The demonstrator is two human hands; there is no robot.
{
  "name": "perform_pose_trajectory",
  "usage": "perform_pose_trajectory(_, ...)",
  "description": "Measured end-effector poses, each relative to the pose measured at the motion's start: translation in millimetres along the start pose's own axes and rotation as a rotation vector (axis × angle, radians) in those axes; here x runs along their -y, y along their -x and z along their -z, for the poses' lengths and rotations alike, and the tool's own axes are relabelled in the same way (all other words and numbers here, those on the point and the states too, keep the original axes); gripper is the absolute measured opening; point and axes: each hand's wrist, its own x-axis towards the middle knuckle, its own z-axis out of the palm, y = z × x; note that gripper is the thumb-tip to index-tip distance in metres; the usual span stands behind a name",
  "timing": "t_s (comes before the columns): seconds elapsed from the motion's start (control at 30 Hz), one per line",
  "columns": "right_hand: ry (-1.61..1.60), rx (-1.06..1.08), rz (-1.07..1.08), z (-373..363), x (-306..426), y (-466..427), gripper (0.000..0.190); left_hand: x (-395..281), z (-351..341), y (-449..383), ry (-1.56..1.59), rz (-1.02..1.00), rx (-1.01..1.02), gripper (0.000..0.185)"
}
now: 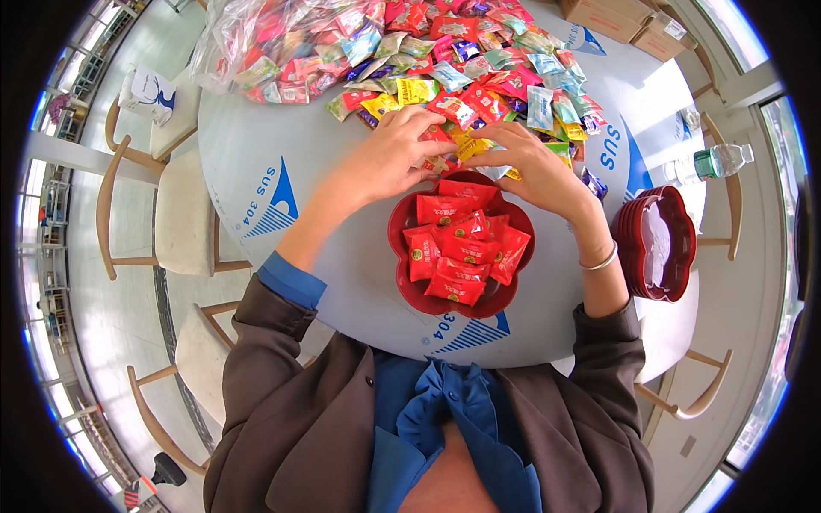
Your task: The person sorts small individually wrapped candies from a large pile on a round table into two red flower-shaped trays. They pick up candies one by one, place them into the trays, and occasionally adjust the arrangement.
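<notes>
A dark red scalloped bowl (401, 282) holds several red wrapped sweets (471, 250) and stands on the round table (359, 269) before me. Just beyond its far rim, my left hand (401, 151) reaches over the near edge of a pile of mixed wrapped sweets (474, 70), fingers bent and touching red packets. My right hand (526, 160), with a bangle at the wrist, is bent over yellow and red packets on the other side. The fingertips of both hands come close together, and whether they pinch a packet is hard to tell.
A clear plastic bag (224, 45) with more sweets lies at the far left. Nested dark red bowls (683, 243) lie on their side at the right, near a clear plastic bottle (725, 160). Cardboard boxes (609, 19) are at the far right; chairs (186, 215) surround the table.
</notes>
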Motion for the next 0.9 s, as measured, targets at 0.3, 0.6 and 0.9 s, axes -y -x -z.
perform_pose_trajectory(0.3,0.238,-0.188,-0.159,-7.6,-29.5,2.4,0.026,35.2,1.6,4.7,-0.032,0.113,-0.202,0.038)
perform_pose_trajectory(0.6,0.294,-0.236,-0.174,-13.2,-33.4,-1.2,0.029,34.6,3.6,-27.7,-0.171,-0.118,-0.030,0.032)
perform_pose_trajectory(0.9,0.164,-0.359,-0.148,-15.6,-17.5,-13.0,0.033,19.4,-36.9,-46.6,0.307,0.375,-0.544,0.025)
